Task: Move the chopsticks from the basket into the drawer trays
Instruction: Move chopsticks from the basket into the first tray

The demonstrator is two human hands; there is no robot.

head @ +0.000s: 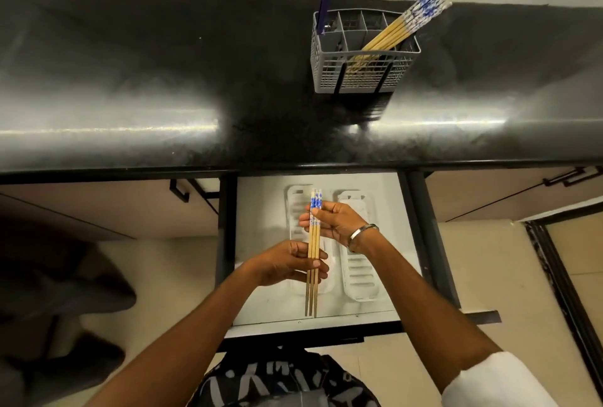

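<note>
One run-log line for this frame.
both hands hold chopstick bundle over left drawer tray | right tray empty | more chopsticks in basket

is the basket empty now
No, a bunch of chopsticks still leans in the basket on the counter.

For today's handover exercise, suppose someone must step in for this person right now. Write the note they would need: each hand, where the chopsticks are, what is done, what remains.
Left hand: grips the lower, plain-wood part of a small bundle of bamboo chopsticks with blue-and-white tops.
Right hand: pinches the same bundle near its patterned tops.
The bundle is held above the left white slotted plastic tray in the open drawer; it is not yet laid down.
The right white tray shows no chopsticks.
More chopsticks lean in the grey plastic cutlery basket with a purple handle on the black counter.
Left: lay this bundle in a tray, then fetch the rest.
</note>
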